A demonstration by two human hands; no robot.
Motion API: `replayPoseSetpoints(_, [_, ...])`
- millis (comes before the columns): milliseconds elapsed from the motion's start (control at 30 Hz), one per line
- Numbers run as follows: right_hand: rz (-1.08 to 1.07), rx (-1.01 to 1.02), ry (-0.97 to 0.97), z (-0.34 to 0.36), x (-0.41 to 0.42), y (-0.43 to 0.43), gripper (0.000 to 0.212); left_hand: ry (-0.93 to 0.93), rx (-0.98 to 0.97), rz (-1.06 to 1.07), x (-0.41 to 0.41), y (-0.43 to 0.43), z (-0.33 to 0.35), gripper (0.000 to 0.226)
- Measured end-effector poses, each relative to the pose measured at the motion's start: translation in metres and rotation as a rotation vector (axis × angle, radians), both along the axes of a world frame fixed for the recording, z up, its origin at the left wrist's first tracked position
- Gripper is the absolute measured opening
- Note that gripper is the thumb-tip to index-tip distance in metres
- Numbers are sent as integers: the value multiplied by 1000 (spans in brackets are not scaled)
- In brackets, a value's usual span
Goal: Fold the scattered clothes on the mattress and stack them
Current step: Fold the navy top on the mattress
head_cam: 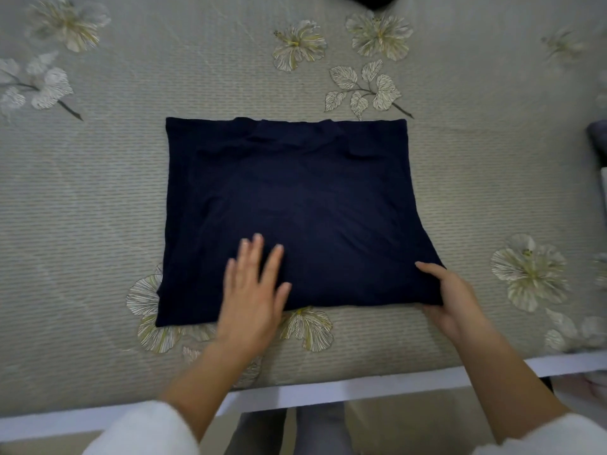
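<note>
A dark navy garment lies folded into a rough rectangle in the middle of the mattress, which has a grey-green cover printed with pale flowers. My left hand rests flat on the garment's near edge, fingers spread, holding nothing. My right hand grips the garment's near right corner, thumb on top and fingers underneath the cloth.
The mattress's white near edge runs across the bottom of the view. A dark object shows at the far top edge. Something grey sits at the right edge. My legs stand below the mattress edge.
</note>
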State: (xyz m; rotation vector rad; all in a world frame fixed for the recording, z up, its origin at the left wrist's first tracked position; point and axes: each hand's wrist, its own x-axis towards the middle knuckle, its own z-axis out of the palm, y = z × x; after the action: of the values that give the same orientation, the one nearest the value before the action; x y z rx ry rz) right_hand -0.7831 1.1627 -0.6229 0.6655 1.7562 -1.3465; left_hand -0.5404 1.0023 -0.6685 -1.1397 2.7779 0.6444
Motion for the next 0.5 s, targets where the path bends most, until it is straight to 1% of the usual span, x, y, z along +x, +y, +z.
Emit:
replayPoseSetpoints(67, [-8,-52,-34,9,2,-10,35,-64,15,-171,-13,15,-8,57])
replayPoseSetpoints(100, [-5,-75,-41,15,2,-16,32,-86,13,-208,-15,19,-13,56])
replayPoseSetpoints(200, [53,-137,-37,39,8,-40,25,-131,50,-213,-17,19,-18,57])
replayPoseSetpoints(300, [153,-189,-18,57,18,-69,25,-162,137,-195,-19,17,-6,57])
replayPoseSetpoints(333, [184,-198,-11,60,23,-80,25,-133,222,-162,-22,16,-3,57])
replayPoseSetpoints(367, [215,-209,-2,63,27,-91,26,-56,377,-87,-26,13,4,57])
replayPoseSetpoints(400, [243,-234,3,65,33,-104,28,12,618,12,-32,6,16,56])
replayPoseSetpoints(433, [269,-268,4,68,39,-116,31,144,864,173,-35,-3,29,50])
replayPoseSetpoints(467, [299,-310,1,70,46,-128,35,302,1086,382,-35,-13,41,43])
replayPoseSetpoints(500, [337,-350,-3,71,55,-140,39,454,1275,587,-30,-24,51,38])
